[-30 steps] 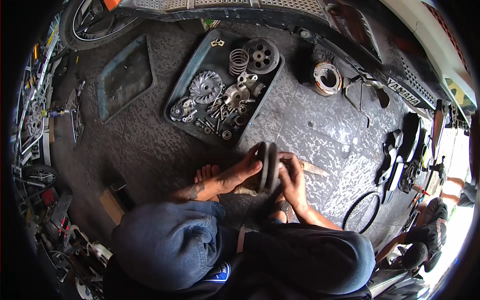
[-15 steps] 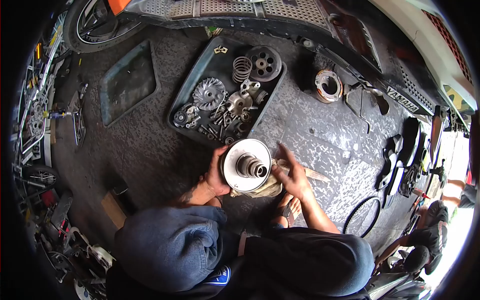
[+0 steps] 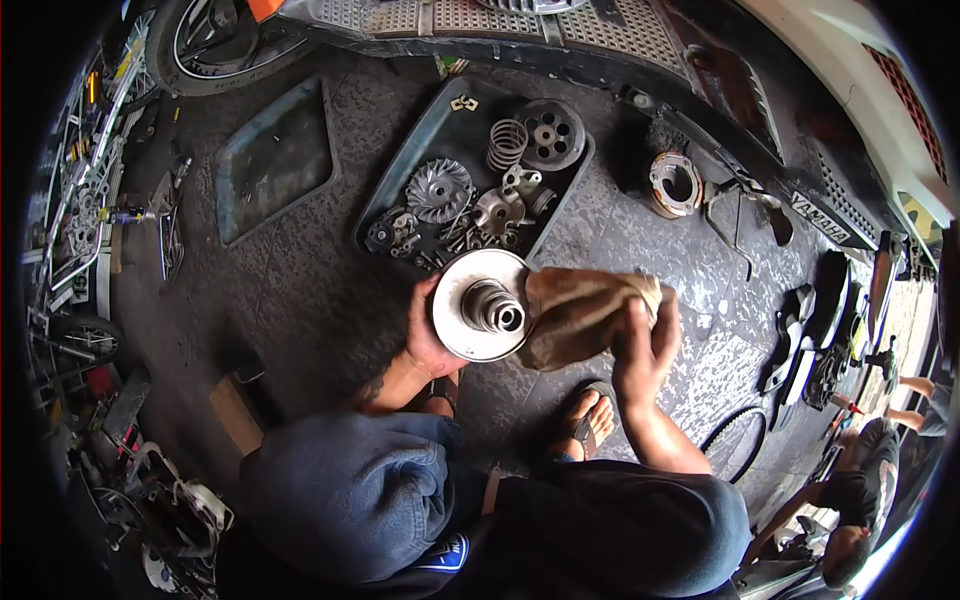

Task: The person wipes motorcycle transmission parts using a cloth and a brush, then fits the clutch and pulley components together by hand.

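My left hand [image 3: 428, 335] grips the left edge of a round metal pulley [image 3: 458, 335], a pale disc with a stepped shaft sticking out of its middle toward me. Pinched in my right hand [image 3: 645, 345] is the upper right end of a brown cloth [image 3: 575, 315]. The cloth is stretched out to the left, and its other end meets the right edge of the pulley. Whether it is caught behind the disc I cannot tell. Just beyond the pulley lies a tray [image 3: 375, 190] of metal parts.
In the tray are a coil spring [image 3: 507, 145], a finned fan disc [image 3: 440, 190], a holed round drum [image 3: 552, 135] and several small bolts. A ring-shaped part [image 3: 676, 186] and a belt [image 3: 738, 440] lie on the floor at right. A scooter's footboard [image 3: 480, 25] spans the far side. Another person [image 3: 870, 480] is at lower right.
My right hand has moved right and up, drawing the bunched cloth out from under the pulley. The pulley has shifted slightly up and left, still in my left hand. The view has shifted a little.
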Action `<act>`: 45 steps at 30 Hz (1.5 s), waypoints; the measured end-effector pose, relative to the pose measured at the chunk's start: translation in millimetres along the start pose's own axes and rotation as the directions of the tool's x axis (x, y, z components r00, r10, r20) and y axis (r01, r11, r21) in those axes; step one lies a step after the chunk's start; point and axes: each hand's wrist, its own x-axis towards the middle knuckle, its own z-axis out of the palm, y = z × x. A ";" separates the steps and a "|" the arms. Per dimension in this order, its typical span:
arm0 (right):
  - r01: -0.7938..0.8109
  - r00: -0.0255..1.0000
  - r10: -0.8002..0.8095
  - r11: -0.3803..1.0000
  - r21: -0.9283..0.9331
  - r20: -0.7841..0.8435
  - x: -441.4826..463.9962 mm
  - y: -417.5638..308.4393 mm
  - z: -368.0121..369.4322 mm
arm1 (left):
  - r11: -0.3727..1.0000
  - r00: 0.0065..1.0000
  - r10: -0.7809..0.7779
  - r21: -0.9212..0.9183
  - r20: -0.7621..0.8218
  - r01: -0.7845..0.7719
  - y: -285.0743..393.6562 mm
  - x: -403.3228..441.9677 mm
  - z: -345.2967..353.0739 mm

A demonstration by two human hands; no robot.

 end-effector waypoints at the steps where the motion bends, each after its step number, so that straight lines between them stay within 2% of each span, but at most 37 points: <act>1: 0.187 0.977 -0.147 0.937 -0.296 0.152 7.3 0.4 6.6 | 1.000 0.999 0.010 -0.005 0.034 -0.009 -4.4 1.1 0.8; 2: 0.391 0.912 -0.239 0.756 -0.526 0.334 12.2 -0.6 15.6 | 1.000 0.997 0.020 -0.005 0.075 -0.019 -7.3 4.9 2.7; 3: 0.537 0.835 -0.271 0.591 -0.602 0.479 8.3 13.9 20.6 | 1.000 1.000 0.011 -0.006 0.019 -0.011 -10.4 5.1 17.7; 4: 0.673 0.737 -0.281 0.390 -0.628 0.615 9.2 32.8 26.4 | 0.996 0.996 0.075 0.044 -0.044 -0.073 -10.6 7.3 28.4; 6: 0.624 0.762 -0.190 0.472 -0.623 0.619 -7.7 50.0 30.2 | 0.992 0.984 0.123 -0.009 -0.133 -0.125 -8.1 10.6 37.9; 7: 0.599 0.769 -0.149 0.509 -0.618 0.622 -13.8 48.4 32.6 | 0.987 0.979 0.159 0.008 -0.125 -0.159 -7.1 13.3 35.7; 8: 0.611 0.755 -0.180 0.541 -0.577 0.631 -19.1 47.2 35.6 | 0.980 0.971 0.198 0.058 -0.137 -0.191 -9.7 12.6 33.9; 10: 0.572 0.762 -0.158 0.619 -0.539 0.628 -26.4 40.6 35.5 | 0.952 0.913 0.300 0.152 -0.276 -0.267 -15.4 16.5 32.1; 12: 0.583 0.737 -0.185 0.659 -0.474 0.650 -30.0 33.4 39.2 | 0.950 0.918 0.297 0.175 -0.264 -0.258 -16.0 18.4 31.2; 14: 0.602 0.732 -0.205 0.641 -0.476 0.650 -30.7 26.5 42.9 | 0.948 0.918 0.297 0.193 -0.262 -0.252 -19.0 15.3 31.5; 16: 0.600 0.732 -0.223 0.659 -0.454 0.644 -32.7 22.4 45.1 | 0.907 0.941 0.307 0.343 -0.140 -0.245 -23.4 10.7 34.4; 18: 0.593 0.740 -0.248 0.680 -0.432 0.626 -32.4 22.9 47.2 | 0.905 0.932 0.331 0.328 -0.145 -0.270 -24.7 9.8 40.6; 20: 0.622 0.734 -0.315 0.667 -0.409 0.602 -28.2 26.9 48.3 | 0.881 0.950 0.306 0.396 -0.058 -0.259 -20.5 9.5 41.5; 22: 0.585 0.761 -0.309 0.708 -0.396 0.571 -20.0 31.9 44.8 | 0.862 0.947 0.318 0.427 -0.033 -0.275 -17.3 13.5 38.6; 23: 0.469 0.821 -0.283 0.830 -0.302 0.497 -15.0 32.9 42.4 | 0.895 0.942 0.324 0.349 -0.082 -0.277 -16.6 14.1 38.4; 24: 0.446 0.840 -0.293 0.852 -0.274 0.457 -13.1 32.6 33.4 | 0.920 0.936 0.326 0.271 -0.134 -0.282 -13.9 14.4 42.8; 25: 0.442 0.840 -0.292 0.857 -0.264 0.457 -17.3 33.3 27.3 | 0.965 0.960 0.254 0.098 -0.119 -0.243 -8.9 15.4 35.2; 26: 0.270 0.951 -0.267 0.963 0.004 0.158 -21.5 34.1 22.3 | 0.978 0.977 0.205 -0.036 -0.056 -0.207 -3.4 15.5 20.9; 27: 0.155 0.985 -0.123 0.936 0.315 -0.120 -19.2 29.6 20.1 | 0.978 0.977 0.206 -0.023 -0.055 -0.208 1.2 14.6 22.5; 28: 0.154 0.948 -0.066 0.951 0.267 -0.313 -11.3 24.7 14.8 | 0.978 0.977 0.206 -0.014 -0.057 -0.207 4.0 13.2 24.4; 29: 0.135 0.863 -0.085 0.989 0.066 -0.497 -2.9 21.6 12.4 | 0.981 0.980 0.195 0.023 -0.034 -0.194 5.7 14.1 19.4; 30: 0.171 0.864 -0.125 0.984 0.051 -0.487 1.4 32.9 0.7 | 0.980 0.980 0.197 0.025 -0.031 -0.196 5.4 11.6 21.7; 32: 0.237 0.848 -0.172 0.969 0.069 -0.501 9.0 29.4 -3.8 | 0.986 0.984 0.159 -0.054 0.074 -0.155 2.1 7.6 28.8; 33: 0.269 0.832 -0.149 0.951 0.154 -0.534 10.4 28.9 -5.9 | 0.980 0.984 0.176 -0.092 -0.031 -0.178 4.1 9.3 22.7; 34: 0.276 0.789 -0.072 0.929 0.248 -0.610 13.1 18.2 -0.3 | 0.980 0.984 0.174 -0.088 -0.026 -0.176 5.3 11.1 18.0; 35: 0.151 0.854 0.005 0.954 0.258 -0.520 8.0 11.4 -0.3 | 0.982 0.982 0.186 -0.036 -0.045 -0.188 5.5 11.7 12.8; 36: 0.088 0.899 -0.006 0.982 0.168 -0.437 5.6 18.2 0.1 | 0.981 0.979 0.195 0.018 -0.063 -0.195 6.3 12.2 7.5; 37: 0.043 0.937 -0.017 0.997 0.065 -0.350 3.6 22.9 1.9 | 0.994 0.994 0.105 0.009 -0.001 -0.105 8.1 11.5 7.6; 38: -0.079 0.987 0.069 0.995 -0.067 -0.148 -2.9 25.9 3.4 | 0.982 0.988 0.101 0.173 -0.119 -0.080 5.3 12.7 8.7; 40: 0.070 0.975 -0.032 0.983 -0.170 0.220 -7.4 21.6 21.9 | 0.987 0.998 0.033 0.162 -0.058 -0.023 -4.0 14.3 19.4; 42: 0.221 0.966 -0.170 0.935 -0.277 0.196 -9.2 20.3 24.5 | 0.979 0.995 0.084 0.190 -0.053 -0.072 -4.7 13.5 17.7; 43: 0.222 0.965 -0.170 0.936 -0.274 0.202 -6.7 18.6 24.8 | 0.966 0.993 0.094 0.249 -0.067 -0.074 -2.7 12.4 15.9; 45: 0.185 0.949 -0.027 0.855 -0.484 0.314 -4.5 15.5 19.3 | 0.913 0.977 0.165 0.396 -0.137 -0.098 -3.5 12.1 10.9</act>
